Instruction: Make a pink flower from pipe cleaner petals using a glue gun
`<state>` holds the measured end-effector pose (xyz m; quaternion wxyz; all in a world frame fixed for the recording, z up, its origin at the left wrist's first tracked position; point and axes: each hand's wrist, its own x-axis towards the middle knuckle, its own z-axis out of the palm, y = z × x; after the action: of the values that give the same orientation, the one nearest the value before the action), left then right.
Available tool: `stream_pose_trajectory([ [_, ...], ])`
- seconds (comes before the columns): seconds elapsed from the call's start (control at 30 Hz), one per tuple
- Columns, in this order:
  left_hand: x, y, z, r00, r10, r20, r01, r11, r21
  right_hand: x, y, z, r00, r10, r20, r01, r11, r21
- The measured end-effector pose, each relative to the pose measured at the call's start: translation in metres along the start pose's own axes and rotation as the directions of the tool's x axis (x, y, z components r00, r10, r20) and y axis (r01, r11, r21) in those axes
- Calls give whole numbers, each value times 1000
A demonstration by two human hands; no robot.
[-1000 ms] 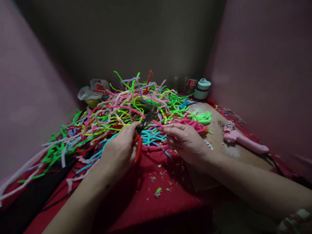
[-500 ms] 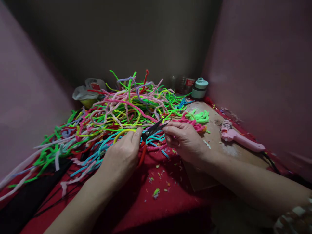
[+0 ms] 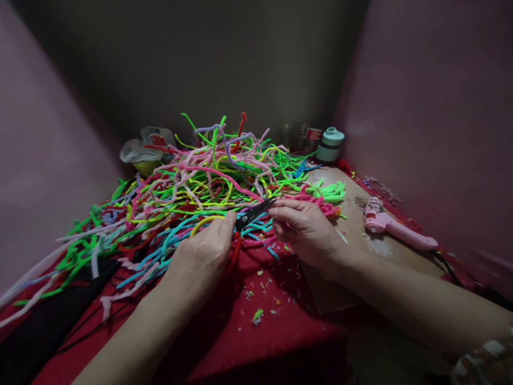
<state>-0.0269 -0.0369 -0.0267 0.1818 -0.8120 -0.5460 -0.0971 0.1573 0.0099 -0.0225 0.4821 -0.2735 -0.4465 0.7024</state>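
My left hand (image 3: pixel 208 248) is wrapped round a pair of scissors (image 3: pixel 253 214) with black blades and red handles. Their blades point up and right and look nearly together. Close to the tips, my right hand (image 3: pixel 306 227) is closed in a pinch; what lies between its fingertips is too small or hidden to make out. A yellow pipe cleaner (image 3: pixel 203 221) curves beside my left thumb, and I cannot tell whether that hand touches it. Behind both hands rises a tangled heap of pipe cleaners (image 3: pixel 216 171) in pink, green, yellow, red and blue.
A pink glue gun (image 3: pixel 396 229) lies at the right on a tan board (image 3: pixel 356 184). A mint-lidded bottle (image 3: pixel 331 144) stands at the back. Small clippings (image 3: pixel 258 316) dot the red cloth (image 3: pixel 288 326). At back left sits a plastic bag (image 3: pixel 140 152).
The scissor blades, spread a little earlier, have come together near my right fingertips. Both hands stay in almost the same place; the view has shifted slightly.
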Motion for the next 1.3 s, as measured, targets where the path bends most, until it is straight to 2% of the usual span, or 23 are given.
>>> stream_pose_trajectory([
  [0.07,1,-1,1,999,-30,-29,27,993,-112,0,1,-1,1000,19,-10,-19,1000,15],
  [0.13,3,-2,-2,984,-164,-71,136,945,-297,0,1,-1,999,35,0,-35,999,22],
  [0.17,5,-3,-5,963,-262,-65,211,881,-424,0,1,-1,999,45,12,-46,999,25],
  [0.2,6,-3,-9,929,-369,-36,285,773,-568,-1,1,0,998,60,27,-61,998,34],
  [0.23,8,-3,-14,887,-462,24,343,622,-704,-2,1,1,996,83,40,-85,995,45],
  [0.3,12,-2,-23,795,-580,178,378,246,-892,-4,0,3,985,157,70,-161,985,59],
  [0.33,14,-1,-27,759,-606,239,368,96,-925,-5,0,4,976,201,88,-207,976,64],
  [0.37,15,-1,-30,733,-621,277,344,-12,-939,-7,0,6,963,249,106,-257,964,65],
  [0.43,18,0,-34,721,-621,308,286,-139,-948,-9,2,6,929,344,136,-354,934,54],
  [0.53,19,1,-35,734,-604,309,233,-204,-951,-10,6,4,859,470,204,-480,877,2],
  [0.63,19,4,-36,718,-622,313,236,-205,-950,-11,9,2,809,496,315,-515,857,-26],
  [0.77,17,13,-34,713,-606,353,275,-222,-935,-11,10,2,834,424,352,-458,889,14],
  [0.93,15,21,-27,729,-563,389,331,-208,-920,-12,11,7,895,370,249,-381,925,-6],
  [1.03,16,22,-29,711,-586,388,314,-229,-921,-13,10,10,922,344,177,-347,938,-10],
  [1.13,18,21,-31,693,-577,432,338,-269,-902,-14,8,12,930,332,160,-335,942,-9],
  [1.3,18,19,-29,718,-518,465,339,-323,-883,-12,9,11,925,330,186,-340,940,24],
])
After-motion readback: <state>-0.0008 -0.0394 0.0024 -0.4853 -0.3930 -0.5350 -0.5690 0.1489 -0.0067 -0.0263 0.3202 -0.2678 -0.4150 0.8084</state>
